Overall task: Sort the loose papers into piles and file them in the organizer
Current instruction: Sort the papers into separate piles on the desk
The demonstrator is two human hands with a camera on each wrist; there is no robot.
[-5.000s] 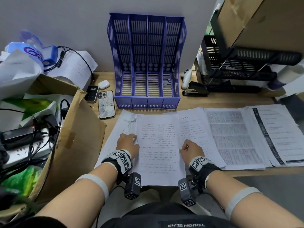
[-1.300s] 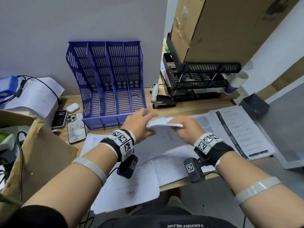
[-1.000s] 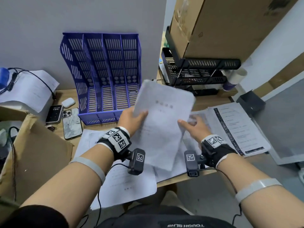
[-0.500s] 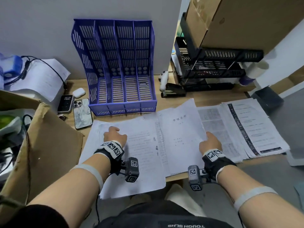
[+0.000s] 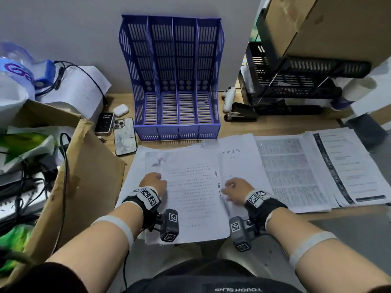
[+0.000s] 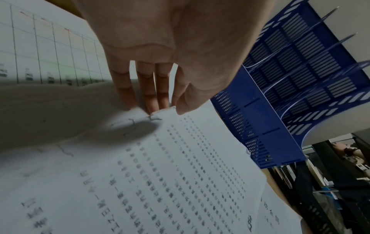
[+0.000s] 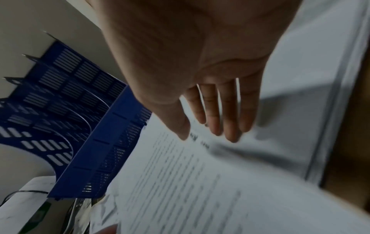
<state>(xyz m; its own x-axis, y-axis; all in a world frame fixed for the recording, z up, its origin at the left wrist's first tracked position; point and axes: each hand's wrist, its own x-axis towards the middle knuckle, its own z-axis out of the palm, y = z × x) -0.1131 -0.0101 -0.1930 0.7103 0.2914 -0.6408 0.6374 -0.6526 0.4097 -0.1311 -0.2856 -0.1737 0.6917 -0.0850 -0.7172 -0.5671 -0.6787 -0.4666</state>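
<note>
The blue four-slot organizer [image 5: 175,81] stands empty against the wall. Several paper piles lie along the desk's front. Nearest me is a printed sheet [image 5: 190,197] on the left pile. My left hand [image 5: 153,181] is at its left edge; in the left wrist view the left hand [image 6: 166,109] pinches that edge between thumb and fingertips. My right hand [image 5: 232,187] is at the sheet's right edge; in the blurred right wrist view the right hand [image 7: 208,136] has straight fingers touching the paper. A title page [image 5: 239,161] lies just to the right.
A dense-text pile [image 5: 289,174] and a black-striped pile [image 5: 347,166] lie further right. A cardboard box [image 5: 88,176] crowds the left. Two phones [image 5: 124,138] and an earbud case [image 5: 120,109] sit by the organizer. A stapler [image 5: 241,115] and a black tray rack [image 5: 296,85] stand at the right.
The title page that both hands held up a second ago now lies on the desk. My right hand has moved left from its right edge to the near sheet.
</note>
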